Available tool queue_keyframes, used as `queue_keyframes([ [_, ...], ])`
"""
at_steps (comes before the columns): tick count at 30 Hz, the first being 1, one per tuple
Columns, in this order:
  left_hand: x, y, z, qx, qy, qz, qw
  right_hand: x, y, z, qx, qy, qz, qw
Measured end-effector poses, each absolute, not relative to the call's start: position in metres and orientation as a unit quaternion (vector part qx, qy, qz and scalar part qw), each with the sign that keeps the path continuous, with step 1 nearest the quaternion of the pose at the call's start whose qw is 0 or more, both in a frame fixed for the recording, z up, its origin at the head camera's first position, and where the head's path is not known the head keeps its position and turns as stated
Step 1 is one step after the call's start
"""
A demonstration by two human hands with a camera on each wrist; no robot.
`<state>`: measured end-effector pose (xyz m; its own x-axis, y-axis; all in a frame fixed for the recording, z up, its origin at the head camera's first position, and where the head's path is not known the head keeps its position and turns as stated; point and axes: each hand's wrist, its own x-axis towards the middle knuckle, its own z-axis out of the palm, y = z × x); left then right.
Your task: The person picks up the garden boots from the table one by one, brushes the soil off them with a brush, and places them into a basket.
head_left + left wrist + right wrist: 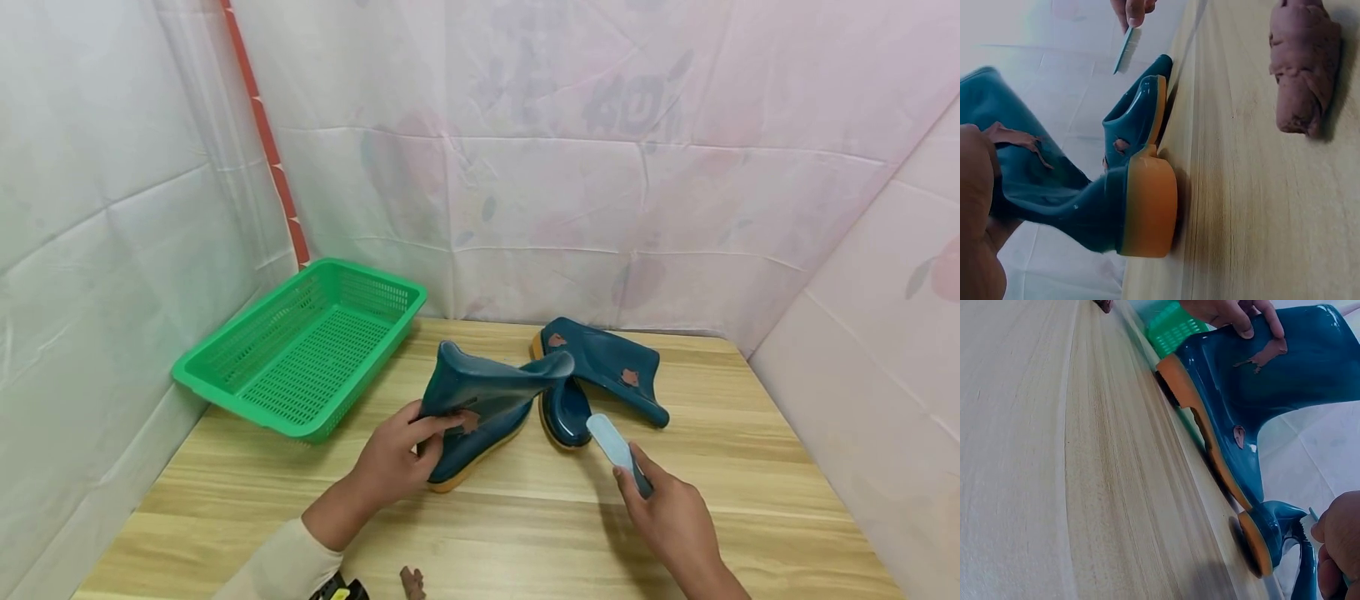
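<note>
My left hand (393,458) grips the shaft of a dark teal rain boot (487,387) with an orange sole. The boot stands on the table, its shaft leaning over. A brown smear (1270,353) clings to the shaft beside my fingers, and a smaller brown patch (1239,436) sits on the foot. Between thumb and fingers, my right hand (675,517) holds a pale blue brush (611,437), with short bristles showing in the left wrist view. Behind lies a second rain boot (600,354) on its side, also with brown patches. The brush is near its toe.
At the back left of the wooden table (525,533) is a green perforated basket (360,375). A brown, clay-like lump (1304,69) lies near the front edge. White patterned sheets (555,192) hang behind the table and at both sides.
</note>
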<state>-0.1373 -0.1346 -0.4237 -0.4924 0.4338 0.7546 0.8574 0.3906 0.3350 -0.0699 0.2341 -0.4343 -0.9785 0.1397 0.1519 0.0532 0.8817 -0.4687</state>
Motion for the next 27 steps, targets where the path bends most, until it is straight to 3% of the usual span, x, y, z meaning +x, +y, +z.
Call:
queue_keyframes([
  [15, -0.128, -0.14, -0.42, -0.355, -0.823, -0.319, 0.308, -0.069, 0.236, -0.438, -0.046, -0.965, 0.24, 0.093],
  [22, -0.133, -0.14, -0.425, -0.346, -0.768, -0.427, 0.329, -0.067, 0.237, -0.437, -0.071, -0.965, 0.244, 0.064],
  [27, -0.137, -0.143, -0.425, -0.347, -0.721, -0.511, 0.315, -0.067, 0.238, -0.435, -0.072, -0.965, 0.242, 0.065],
])
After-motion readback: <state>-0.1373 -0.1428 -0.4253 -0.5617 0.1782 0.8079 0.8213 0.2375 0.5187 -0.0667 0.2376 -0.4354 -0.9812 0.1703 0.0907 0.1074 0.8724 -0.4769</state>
